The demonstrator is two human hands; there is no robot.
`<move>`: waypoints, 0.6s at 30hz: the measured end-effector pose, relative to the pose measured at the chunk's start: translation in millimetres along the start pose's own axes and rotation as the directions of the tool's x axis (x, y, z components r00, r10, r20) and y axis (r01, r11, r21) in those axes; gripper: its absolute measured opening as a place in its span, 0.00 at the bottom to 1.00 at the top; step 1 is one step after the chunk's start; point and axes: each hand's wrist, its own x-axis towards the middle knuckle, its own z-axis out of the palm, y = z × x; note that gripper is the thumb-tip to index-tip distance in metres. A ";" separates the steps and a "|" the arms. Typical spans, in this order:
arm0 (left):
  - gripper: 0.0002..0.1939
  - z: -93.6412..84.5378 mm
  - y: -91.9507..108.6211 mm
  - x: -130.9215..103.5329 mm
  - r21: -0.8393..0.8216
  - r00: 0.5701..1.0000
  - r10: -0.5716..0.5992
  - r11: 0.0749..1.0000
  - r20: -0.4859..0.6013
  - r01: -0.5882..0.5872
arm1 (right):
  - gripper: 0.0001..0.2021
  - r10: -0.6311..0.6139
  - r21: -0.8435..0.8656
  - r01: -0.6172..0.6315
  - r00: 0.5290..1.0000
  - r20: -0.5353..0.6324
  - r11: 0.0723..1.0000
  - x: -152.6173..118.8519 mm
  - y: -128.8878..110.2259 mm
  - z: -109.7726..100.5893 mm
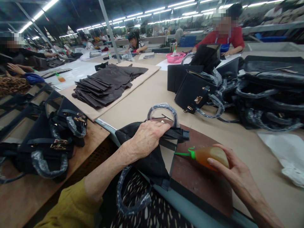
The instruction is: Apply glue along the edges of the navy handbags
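Note:
A black handbag (152, 164) with plastic-wrapped handles lies at the table's near edge, partly on a brown board (201, 180). My left hand (148, 136) is closed on the bag's dark upper edge, its fingertips partly hidden. One wrapped handle arches up behind that hand; another hangs below the table edge. In my right hand (228, 164) is a squeeze bottle (210, 157) of amber liquid with a green nozzle. The bottle lies nearly level, its nozzle tip pointing left at the edge of the bag's beige panel. Whether the tip touches it I cannot tell.
Dark cut pieces (106, 84) are stacked on a board ahead. Black handbags (261, 95) are piled at the right, and more bags (47, 136) stand on a wooden surface at the left. A pink basket (175, 57) and a person in red (235, 38) are across the table.

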 end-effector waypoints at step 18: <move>0.19 1.1 3.3 -7.6 0.036 0.999 -0.029 0.999 0.019 0.028 | 0.37 0.097 0.017 -0.099 0.991 0.089 0.995 -12.8 -0.2 0.4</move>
